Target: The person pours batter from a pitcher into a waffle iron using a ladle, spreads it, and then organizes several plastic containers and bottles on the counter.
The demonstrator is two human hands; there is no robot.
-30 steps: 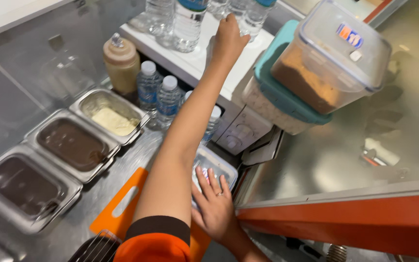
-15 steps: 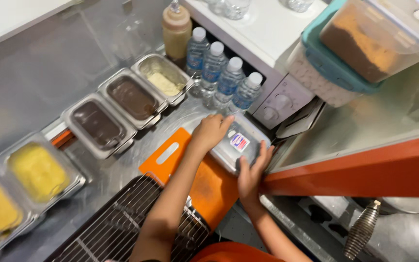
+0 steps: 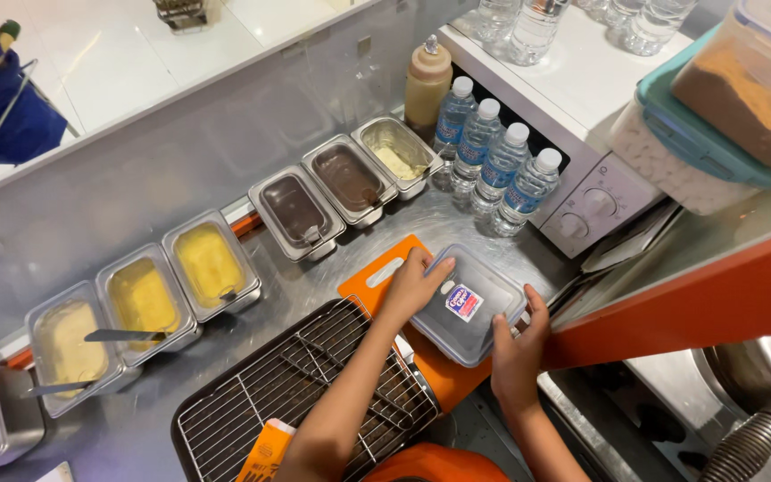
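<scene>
Lidded container (image 3: 468,303), both hands gripping edges

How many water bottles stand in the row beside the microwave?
4, in a line along the microwave's left side: bottle one nearest the sauce bottle, bottle two, bottle three, bottle four nearest the lidded container. More bottles stand on top, partly cropped.

Two bare forearms, left hand (image 3: 414,286) and right hand (image 3: 518,350) ungloved, orange garment (image 3: 435,464) at near edge
</scene>
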